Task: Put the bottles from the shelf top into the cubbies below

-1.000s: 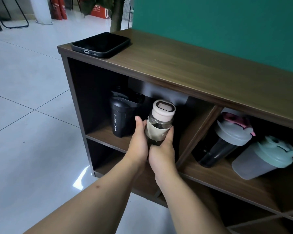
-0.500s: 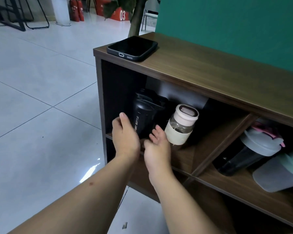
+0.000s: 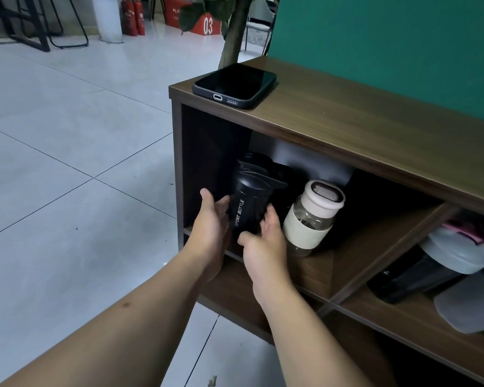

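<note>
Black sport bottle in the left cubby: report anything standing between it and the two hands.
Nothing visible does. The left hand and right hand flank the black sport bottle at its lower body. The clear glass bottle with cream sleeve stands beside it, outside the right hand.

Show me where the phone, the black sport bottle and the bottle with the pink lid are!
phone (image 3: 235, 84): head view, middle of its dark screen.
black sport bottle (image 3: 248, 203): head view, body beside the white lettering.
bottle with the pink lid (image 3: 308, 227): head view, cream sleeve around its body.
</note>
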